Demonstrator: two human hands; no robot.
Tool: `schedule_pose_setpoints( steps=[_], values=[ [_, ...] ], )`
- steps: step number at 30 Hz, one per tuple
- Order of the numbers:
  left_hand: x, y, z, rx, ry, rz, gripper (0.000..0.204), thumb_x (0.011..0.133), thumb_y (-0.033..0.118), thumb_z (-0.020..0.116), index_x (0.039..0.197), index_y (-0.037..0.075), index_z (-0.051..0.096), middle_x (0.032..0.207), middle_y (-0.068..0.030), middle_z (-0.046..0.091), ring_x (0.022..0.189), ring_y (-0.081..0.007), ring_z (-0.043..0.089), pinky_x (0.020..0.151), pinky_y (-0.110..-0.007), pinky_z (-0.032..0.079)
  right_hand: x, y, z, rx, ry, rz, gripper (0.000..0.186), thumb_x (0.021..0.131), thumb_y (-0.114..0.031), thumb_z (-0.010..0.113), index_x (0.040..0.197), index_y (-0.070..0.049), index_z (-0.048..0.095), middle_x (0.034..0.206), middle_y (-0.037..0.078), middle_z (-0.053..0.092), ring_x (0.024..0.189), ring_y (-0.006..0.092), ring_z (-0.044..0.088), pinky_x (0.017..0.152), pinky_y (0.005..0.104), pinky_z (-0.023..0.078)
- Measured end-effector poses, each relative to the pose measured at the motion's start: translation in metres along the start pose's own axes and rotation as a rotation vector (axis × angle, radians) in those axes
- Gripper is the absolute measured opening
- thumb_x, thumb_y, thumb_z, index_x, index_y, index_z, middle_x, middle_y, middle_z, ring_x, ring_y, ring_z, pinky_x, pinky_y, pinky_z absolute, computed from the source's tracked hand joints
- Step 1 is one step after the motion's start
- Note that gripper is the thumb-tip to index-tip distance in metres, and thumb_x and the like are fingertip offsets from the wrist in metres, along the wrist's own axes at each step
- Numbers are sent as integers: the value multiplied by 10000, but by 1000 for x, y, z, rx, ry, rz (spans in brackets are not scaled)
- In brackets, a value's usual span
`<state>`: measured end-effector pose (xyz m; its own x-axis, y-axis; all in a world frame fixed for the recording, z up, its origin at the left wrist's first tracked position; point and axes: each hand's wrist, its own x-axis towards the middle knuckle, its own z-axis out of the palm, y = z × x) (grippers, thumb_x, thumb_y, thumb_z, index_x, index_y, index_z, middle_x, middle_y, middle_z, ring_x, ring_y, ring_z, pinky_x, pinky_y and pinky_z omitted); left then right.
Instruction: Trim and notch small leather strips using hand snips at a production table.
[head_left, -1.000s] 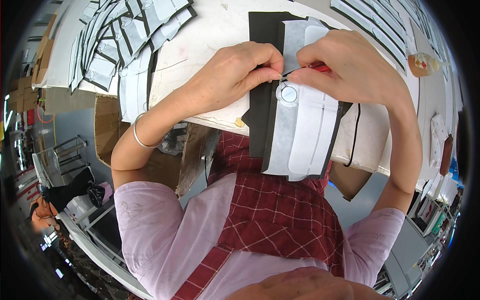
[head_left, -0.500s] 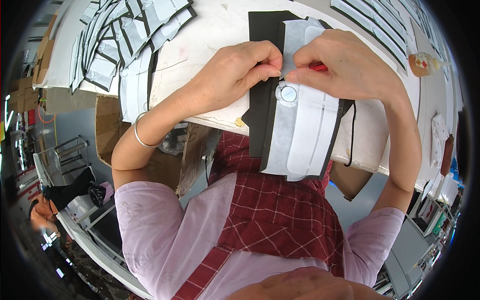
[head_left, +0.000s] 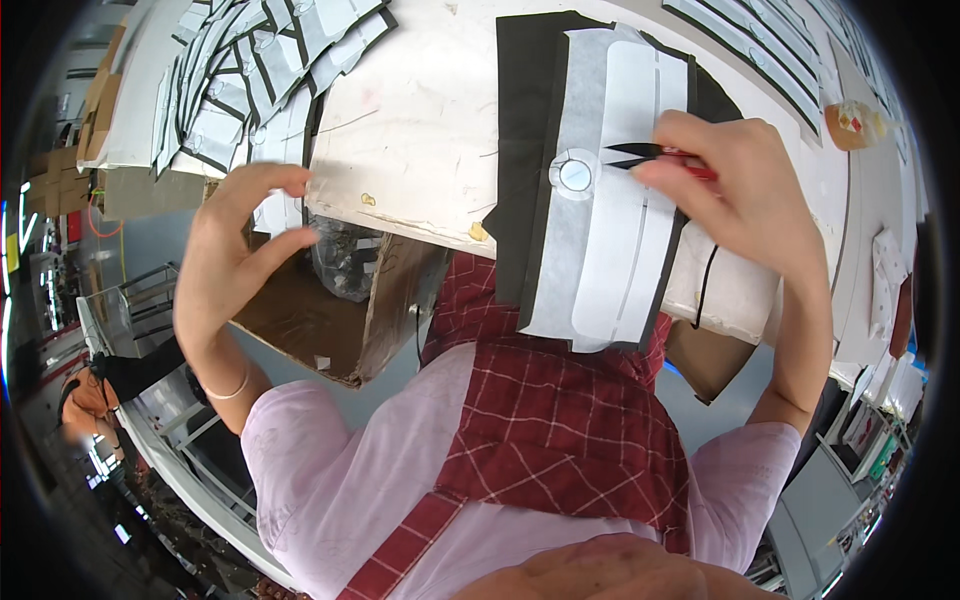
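My right hand (head_left: pixel 735 205) grips thread snips (head_left: pixel 630 156) with red handles, their black blades over the right part of a pale fabric panel (head_left: pixel 620 260) with black edging. A small round clear piece (head_left: pixel 575 176) sits on the panel, left of the blades. The panel lies on black material (head_left: pixel 520 110) that hangs over the table's front edge. My left hand (head_left: pixel 225 250) is open and empty at the left, thumb and forefinger apart near the table edge, above a cardboard box.
Similar pieces are piled (head_left: pixel 230 90) at the back left, with more (head_left: pixel 745 50) at the back right. A bottle of amber liquid (head_left: pixel 845 125) stands at the right. Below the white table (head_left: pixel 400 130) are the box (head_left: pixel 310 320) and a bag (head_left: pixel 345 265). Another person (head_left: pixel 95 395) is at far left.
My left hand has let go at the panel and swung left and down to the table edge. My right hand has moved right and down, so the snips' blades now show.
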<state>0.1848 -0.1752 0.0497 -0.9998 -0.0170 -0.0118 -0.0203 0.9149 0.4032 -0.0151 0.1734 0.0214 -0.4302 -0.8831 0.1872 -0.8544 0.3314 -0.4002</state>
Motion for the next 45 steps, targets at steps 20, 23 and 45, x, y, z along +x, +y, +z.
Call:
schedule_pose_setpoints(
  steps=[20, 23, 45],
  values=[
    [82, 62, 99, -625, -8, 176, 75, 930, 56, 678, 948, -3, 637, 881, -52, 583, 831, -153, 553, 785, -299, 460, 9, -29, 35, -401, 140, -131, 333, 885, -362, 713, 746, -102, 557, 489, 11, 484, 457, 193, 553, 449, 315, 407],
    [83, 60, 100, -591, 1, 176, 79, 934, 64, 676, 946, -4, 636, 885, -53, 584, 834, -157, 555, 789, -295, 459, 9, -28, 37, -363, 111, -93, 346, 899, -357, 703, 738, -92, 549, 539, 42, 491, 474, 230, 534, 470, 347, 390],
    [98, 46, 73, -1441, -372, -147, 603, 1040, 265, 527, 1540, 24, 291, 1423, -278, 515, 1302, -340, 550, 880, -288, 533, -55, -54, 30, 149, 191, 536, 448, 756, -346, 880, 859, -33, 576, 603, 100, 554, 512, 255, 602, 523, 304, 481]
  ],
)
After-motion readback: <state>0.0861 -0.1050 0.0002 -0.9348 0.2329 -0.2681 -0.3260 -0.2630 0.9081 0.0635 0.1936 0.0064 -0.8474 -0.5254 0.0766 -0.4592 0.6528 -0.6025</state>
